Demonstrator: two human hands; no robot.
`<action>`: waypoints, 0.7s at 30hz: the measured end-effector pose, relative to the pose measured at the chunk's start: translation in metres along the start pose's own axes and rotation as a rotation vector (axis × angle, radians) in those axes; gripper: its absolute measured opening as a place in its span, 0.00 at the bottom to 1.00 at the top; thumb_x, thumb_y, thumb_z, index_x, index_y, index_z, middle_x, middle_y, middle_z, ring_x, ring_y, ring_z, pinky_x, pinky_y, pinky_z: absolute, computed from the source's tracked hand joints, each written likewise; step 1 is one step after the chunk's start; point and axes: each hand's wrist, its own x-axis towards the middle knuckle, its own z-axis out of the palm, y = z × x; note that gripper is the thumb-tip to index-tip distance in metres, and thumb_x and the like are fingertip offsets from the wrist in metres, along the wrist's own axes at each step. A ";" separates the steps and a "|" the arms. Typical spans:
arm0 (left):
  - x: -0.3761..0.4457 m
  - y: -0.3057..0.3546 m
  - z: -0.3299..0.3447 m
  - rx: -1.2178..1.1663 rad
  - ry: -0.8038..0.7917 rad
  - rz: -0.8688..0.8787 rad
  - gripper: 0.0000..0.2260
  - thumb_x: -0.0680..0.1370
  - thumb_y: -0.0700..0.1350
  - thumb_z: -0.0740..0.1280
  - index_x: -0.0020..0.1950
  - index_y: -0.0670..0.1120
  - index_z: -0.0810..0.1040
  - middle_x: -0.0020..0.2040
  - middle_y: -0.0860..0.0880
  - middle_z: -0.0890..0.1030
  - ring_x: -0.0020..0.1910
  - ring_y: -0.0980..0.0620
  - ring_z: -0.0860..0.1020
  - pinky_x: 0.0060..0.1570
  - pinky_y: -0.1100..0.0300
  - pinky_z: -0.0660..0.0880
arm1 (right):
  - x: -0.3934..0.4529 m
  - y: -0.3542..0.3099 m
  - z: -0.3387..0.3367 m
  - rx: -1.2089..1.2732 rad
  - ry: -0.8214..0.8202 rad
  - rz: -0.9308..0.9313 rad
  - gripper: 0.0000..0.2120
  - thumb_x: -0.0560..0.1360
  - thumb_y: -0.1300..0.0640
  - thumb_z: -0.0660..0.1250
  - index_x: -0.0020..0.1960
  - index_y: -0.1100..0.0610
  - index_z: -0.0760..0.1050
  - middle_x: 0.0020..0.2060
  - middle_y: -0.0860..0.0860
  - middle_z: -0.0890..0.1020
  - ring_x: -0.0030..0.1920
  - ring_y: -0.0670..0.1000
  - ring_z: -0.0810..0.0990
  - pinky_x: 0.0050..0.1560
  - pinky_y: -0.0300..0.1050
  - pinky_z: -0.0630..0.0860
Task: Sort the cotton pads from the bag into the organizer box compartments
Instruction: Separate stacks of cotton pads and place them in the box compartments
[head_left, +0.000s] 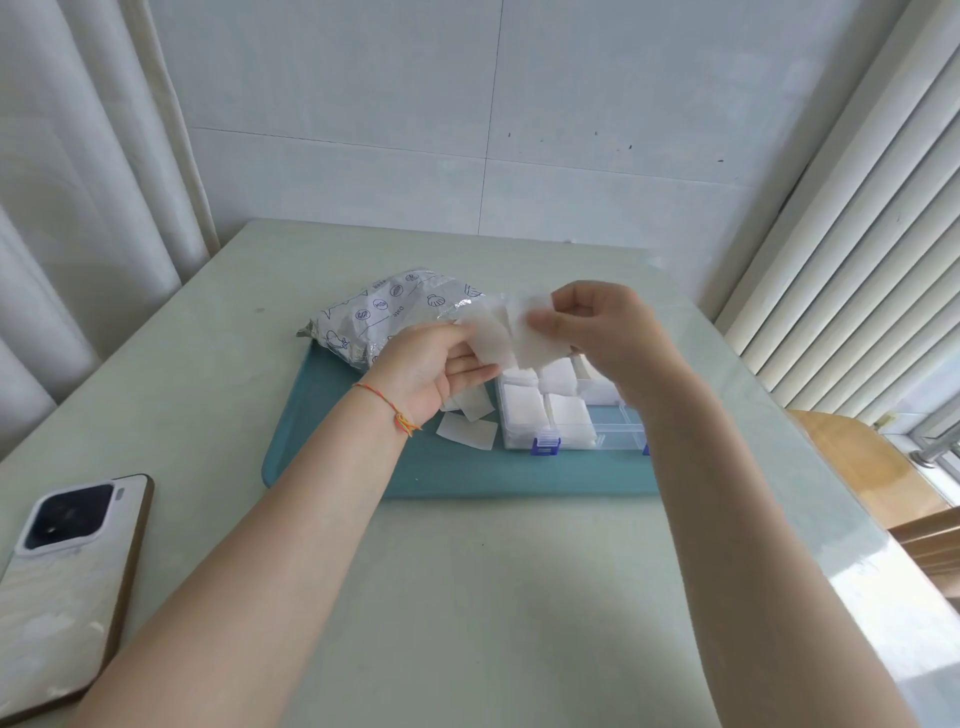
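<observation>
- Hands up above organizer box (569, 415): left hand (434, 371) grips a few cotton pads (511, 332), right hand (592, 325) pinches one at far edge, peeling it off.
- Bag (384, 317) just left-behind box, loose pads (467, 428) left of box, all on teal tray (363, 467).
- Step, prob: separating stuck pads.
- Next: drop single pad into a clear compartment, right side of box.

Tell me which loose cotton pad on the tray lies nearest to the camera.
The flat pad beside the organizer box, below the left hand; the other loose pad lies farther back.
</observation>
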 end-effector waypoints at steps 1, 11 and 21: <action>-0.001 0.000 0.002 -0.009 -0.010 -0.004 0.08 0.82 0.36 0.59 0.49 0.37 0.78 0.38 0.42 0.85 0.37 0.47 0.85 0.44 0.53 0.82 | 0.000 0.001 0.003 0.103 -0.006 0.041 0.06 0.73 0.56 0.74 0.44 0.58 0.80 0.36 0.51 0.82 0.37 0.50 0.77 0.41 0.43 0.74; -0.009 -0.001 0.007 0.140 -0.066 0.015 0.03 0.80 0.43 0.66 0.48 0.45 0.78 0.43 0.44 0.82 0.36 0.50 0.82 0.34 0.61 0.80 | 0.002 0.007 0.026 0.098 0.059 0.083 0.13 0.72 0.55 0.75 0.51 0.57 0.75 0.41 0.51 0.79 0.37 0.47 0.75 0.37 0.38 0.71; -0.021 0.006 0.016 -0.035 -0.166 -0.114 0.08 0.80 0.37 0.56 0.44 0.42 0.74 0.31 0.46 0.81 0.28 0.50 0.80 0.26 0.65 0.75 | -0.011 -0.001 0.035 -0.405 -0.326 -0.200 0.52 0.58 0.40 0.80 0.76 0.47 0.59 0.70 0.42 0.64 0.64 0.43 0.72 0.64 0.44 0.73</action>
